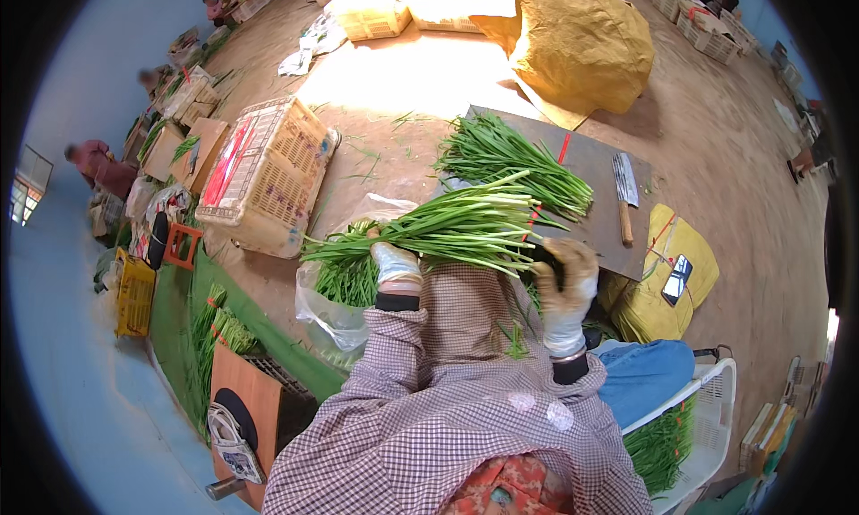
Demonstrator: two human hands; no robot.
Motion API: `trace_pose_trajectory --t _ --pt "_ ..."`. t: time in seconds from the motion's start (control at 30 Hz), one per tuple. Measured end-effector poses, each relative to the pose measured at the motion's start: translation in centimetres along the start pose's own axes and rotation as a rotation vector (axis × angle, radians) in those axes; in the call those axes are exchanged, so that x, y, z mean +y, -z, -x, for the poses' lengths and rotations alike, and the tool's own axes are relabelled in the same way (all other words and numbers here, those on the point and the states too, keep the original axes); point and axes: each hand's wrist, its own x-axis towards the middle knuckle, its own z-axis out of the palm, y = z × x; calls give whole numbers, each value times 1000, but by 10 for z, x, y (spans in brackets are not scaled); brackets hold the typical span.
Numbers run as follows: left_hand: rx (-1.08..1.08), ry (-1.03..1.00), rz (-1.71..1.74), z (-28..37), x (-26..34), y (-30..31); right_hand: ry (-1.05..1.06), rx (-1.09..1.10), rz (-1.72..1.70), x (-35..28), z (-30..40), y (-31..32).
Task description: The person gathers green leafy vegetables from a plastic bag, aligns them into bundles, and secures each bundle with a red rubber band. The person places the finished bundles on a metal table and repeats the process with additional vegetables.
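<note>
My left hand (396, 263), in a pale glove, grips a bunch of long green leafy stalks, likely garlic chives (463, 226), its pale stem ends pointing right. Close to those ends, my gloved right hand (567, 280) is blurred, its fingers apart, holding nothing visible. Beyond the held bunch, another pile of green stalks (517, 162) lies on a dark board (604, 253). On the board's right part rests a knife with a wooden handle (625, 203). Red ties (564, 148) lie by the pile. Below my left hand, more greens (345, 280) fill a clear plastic bag (329, 313).
An upended plastic crate (288, 173) with red strips stands left. A phone (677, 279) lies on a yellow bundle (651, 307) at right. Tied bunches (231, 330) lie at lower left; a white basket (721, 414) holds more. A large yellow sack (580, 45) stands ahead. People are at far left.
</note>
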Motion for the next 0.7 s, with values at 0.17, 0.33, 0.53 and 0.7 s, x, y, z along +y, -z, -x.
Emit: trace_pose_trajectory --t 0.17,0.33,0.53,0.7 --pt "40 5 -36 21 3 -21 283 -371 360 5 -14 -38" --pt "49 -84 -9 10 -1 -17 192 -305 104 7 -12 -35" --pt "-60 0 34 -3 1 -5 -127 -197 146 62 35 -5" --pt "-48 -64 -36 20 3 -24 117 16 277 19 3 17"
